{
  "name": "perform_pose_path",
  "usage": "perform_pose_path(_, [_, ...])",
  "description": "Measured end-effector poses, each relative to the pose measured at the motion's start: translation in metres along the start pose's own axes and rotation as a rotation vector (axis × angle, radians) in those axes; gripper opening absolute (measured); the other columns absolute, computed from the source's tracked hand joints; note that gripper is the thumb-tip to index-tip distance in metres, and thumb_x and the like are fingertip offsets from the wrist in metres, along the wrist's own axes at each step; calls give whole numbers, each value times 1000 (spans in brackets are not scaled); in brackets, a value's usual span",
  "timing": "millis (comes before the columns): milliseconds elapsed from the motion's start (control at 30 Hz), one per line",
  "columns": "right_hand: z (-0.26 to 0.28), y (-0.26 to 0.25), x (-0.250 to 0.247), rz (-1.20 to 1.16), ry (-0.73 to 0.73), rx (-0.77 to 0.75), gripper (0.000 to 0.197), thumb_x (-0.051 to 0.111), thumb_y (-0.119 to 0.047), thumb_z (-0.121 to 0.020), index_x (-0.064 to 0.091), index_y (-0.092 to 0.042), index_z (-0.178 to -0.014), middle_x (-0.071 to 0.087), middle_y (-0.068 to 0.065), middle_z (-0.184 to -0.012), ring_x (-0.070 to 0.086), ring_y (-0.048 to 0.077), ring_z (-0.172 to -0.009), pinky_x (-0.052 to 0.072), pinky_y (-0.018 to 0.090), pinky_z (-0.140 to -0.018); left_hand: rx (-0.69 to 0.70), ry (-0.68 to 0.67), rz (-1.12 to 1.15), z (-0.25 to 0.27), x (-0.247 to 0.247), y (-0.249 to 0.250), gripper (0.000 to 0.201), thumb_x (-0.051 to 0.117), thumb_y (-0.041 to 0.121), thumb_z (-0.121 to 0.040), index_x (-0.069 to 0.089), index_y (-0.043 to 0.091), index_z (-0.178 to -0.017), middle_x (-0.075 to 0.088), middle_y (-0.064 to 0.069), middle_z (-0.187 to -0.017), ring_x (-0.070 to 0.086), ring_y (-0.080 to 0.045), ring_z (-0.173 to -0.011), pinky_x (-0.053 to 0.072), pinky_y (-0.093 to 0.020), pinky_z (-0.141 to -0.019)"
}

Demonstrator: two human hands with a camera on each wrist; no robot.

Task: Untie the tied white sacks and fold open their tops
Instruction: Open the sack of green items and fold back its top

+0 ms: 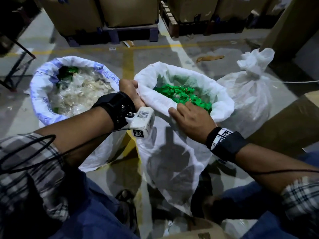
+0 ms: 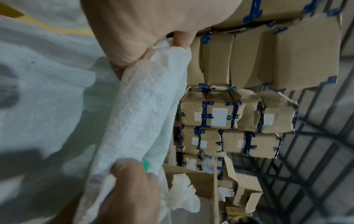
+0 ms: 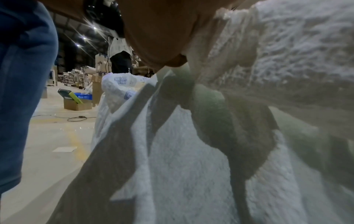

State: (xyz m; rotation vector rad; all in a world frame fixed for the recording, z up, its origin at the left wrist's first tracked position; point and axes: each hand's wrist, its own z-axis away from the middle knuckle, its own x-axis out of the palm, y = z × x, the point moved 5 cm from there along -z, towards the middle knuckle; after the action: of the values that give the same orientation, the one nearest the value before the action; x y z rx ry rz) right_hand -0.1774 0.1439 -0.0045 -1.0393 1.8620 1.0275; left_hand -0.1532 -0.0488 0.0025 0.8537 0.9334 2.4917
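Observation:
The middle white sack [image 1: 172, 152] stands open, its top rolled into a thick rim [image 1: 222, 100] around green wrapped pieces [image 1: 183, 95]. My left hand [image 1: 131, 94] grips the rim's left side; in the left wrist view the left hand [image 2: 145, 45] pinches the rolled rim [image 2: 145, 106]. My right hand [image 1: 188, 116] holds the near rim, fingers hooked inside and thumb outside. The right wrist view shows the right hand [image 3: 162, 45] pressed against the sack fabric [image 3: 210, 166]. A tied white sack [image 1: 248, 100] stands to the right, its knot [image 1: 253, 73] closed.
On the left stands an open white sack [image 1: 41, 94] with blue print, holding clear plastic and some green pieces. Cardboard boxes on pallets [image 1: 131, 14] line the far side. A brown carton [image 1: 290, 126] sits at the right. My knees are close below.

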Motion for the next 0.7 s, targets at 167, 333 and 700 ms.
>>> perform_pose_path(167, [11, -4, 11, -27, -30, 5, 21, 54, -5, -89, 59, -9, -109, 61, 21, -103, 57, 36, -86, 44, 46, -65, -30, -36, -180, 1, 6, -20, 27, 44, 34, -90, 57, 14, -102, 66, -12, -101, 62, -28, -94, 52, -33, -76])
perform_pose_path(333, [11, -6, 17, -162, -189, 52, 45, 61, -9, -87, 37, -13, -126, 48, 30, -141, 60, 41, -86, 50, 47, -67, 374, 341, -1110, -12, -9, 8, 71, 70, 36, -73, 37, 17, -133, 40, -15, -133, 57, -33, -101, 56, -43, -89])
perform_pose_path(700, [8, -23, 14, -282, -261, -62, 97, 63, -36, -76, 16, -22, -159, 41, 20, -135, 57, 35, -89, 46, 34, -64, 147, 151, -1052, -43, -34, 10, 29, 70, 28, -87, 55, 6, -77, 63, -12, -64, 60, -16, -40, 56, -27, -48])
